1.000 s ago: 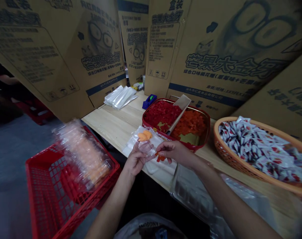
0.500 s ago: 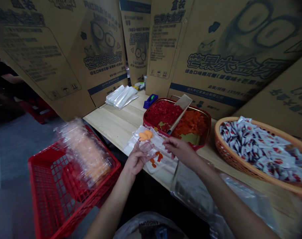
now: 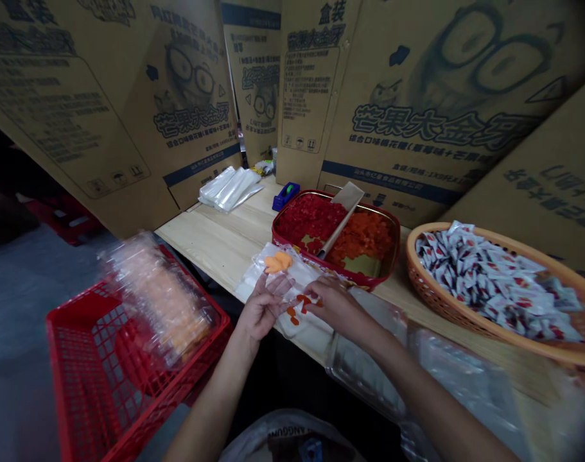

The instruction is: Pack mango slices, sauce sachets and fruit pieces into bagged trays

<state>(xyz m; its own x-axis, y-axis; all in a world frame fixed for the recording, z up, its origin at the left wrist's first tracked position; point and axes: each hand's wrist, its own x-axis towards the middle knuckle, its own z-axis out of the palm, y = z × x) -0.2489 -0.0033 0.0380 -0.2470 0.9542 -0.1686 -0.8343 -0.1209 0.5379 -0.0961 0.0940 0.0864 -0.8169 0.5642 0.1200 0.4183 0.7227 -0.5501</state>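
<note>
My left hand [image 3: 262, 310] is over the front of the white plastic sheet [image 3: 253, 276], thumb and fingers drawn together. What they pinch, if anything, I cannot make out; something translucent shows beside the fingers. My right hand [image 3: 331, 301] comes in low over the sheet from the right. Its curled fingers close around a small orange-red piece [image 3: 320, 303]. Loose orange-red pieces [image 3: 293, 316] lie between the hands. Just beyond the left fingertips sit a few pale orange pieces [image 3: 278, 261].
Behind the sheet, a red tin [image 3: 394, 263] holds red and orange bits, with a scraper [image 3: 343, 224] across it. An orange basket [image 3: 410, 269] of small packets stands right. Clear trays [image 3: 364, 359] lie in front. A red crate [image 3: 56, 359] bearing a bagged stack [image 3: 162, 295] is at left.
My right hand has come down and toward the left hand, among the orange-red pieces. Another piece now shows at its fingers. The left hand stays nearly in place; the view has shifted slightly.
</note>
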